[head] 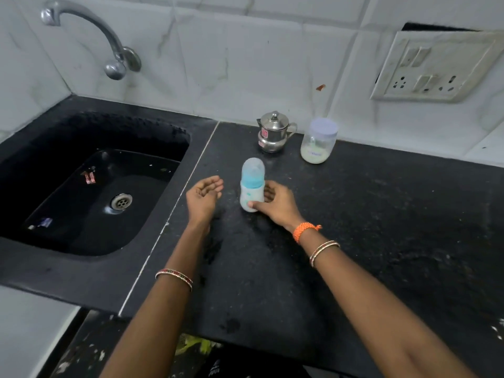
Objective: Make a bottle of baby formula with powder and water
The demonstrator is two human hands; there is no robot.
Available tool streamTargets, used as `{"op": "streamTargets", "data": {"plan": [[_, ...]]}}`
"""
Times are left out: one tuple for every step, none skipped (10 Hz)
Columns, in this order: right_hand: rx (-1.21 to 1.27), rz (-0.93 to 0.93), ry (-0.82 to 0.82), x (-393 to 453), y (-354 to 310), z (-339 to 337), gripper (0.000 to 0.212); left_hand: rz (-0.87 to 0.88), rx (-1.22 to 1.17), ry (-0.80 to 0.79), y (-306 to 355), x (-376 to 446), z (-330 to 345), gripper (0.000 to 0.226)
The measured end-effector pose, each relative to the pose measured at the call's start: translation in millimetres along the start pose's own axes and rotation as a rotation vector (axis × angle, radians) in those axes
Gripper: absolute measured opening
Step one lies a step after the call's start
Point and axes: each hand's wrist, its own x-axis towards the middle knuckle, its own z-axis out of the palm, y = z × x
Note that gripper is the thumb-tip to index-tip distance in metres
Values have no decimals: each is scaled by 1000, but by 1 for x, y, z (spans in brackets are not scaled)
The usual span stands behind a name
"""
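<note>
A small baby bottle (pixel 252 184) with a blue collar and a clear cap stands upright on the black counter (pixel 354 241). Its body looks milky white. My right hand (pixel 275 204) wraps its lower part, thumb across the front. My left hand (pixel 204 196) hovers just left of the bottle, palm up, fingers loosely curled, holding nothing. Behind the bottle stands a small lidded steel pot (pixel 274 132). To its right is a clear jar (pixel 318 140) with a pale lid and whitish powder at the bottom.
A black sink (pixel 103 192) with a steel drain lies to the left, with scraps in the basin. A curved steel tap (pixel 90 31) comes out of the tiled wall above it. A switch and socket plate (pixel 436 66) hangs on the wall at the right.
</note>
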Motion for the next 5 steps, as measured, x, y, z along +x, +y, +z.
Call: {"op": "streamTargets", "data": {"plan": [[108,31,92,4,0,-23,52,-20,57,-75,-6,3,-11,34],[93,67,118,5,0,-49,55,-24,121,-167,-14,1,-10,33],[66,110,92,0,10,-54,59,-5,163,-243,-20,1,-2,30],[-3,134,49,-14,17,-40,61,48,250,-306,-22,-9,0,30],[-95,145,14,-13,18,-36,71,118,347,-324,-20,-15,4,28]]}}
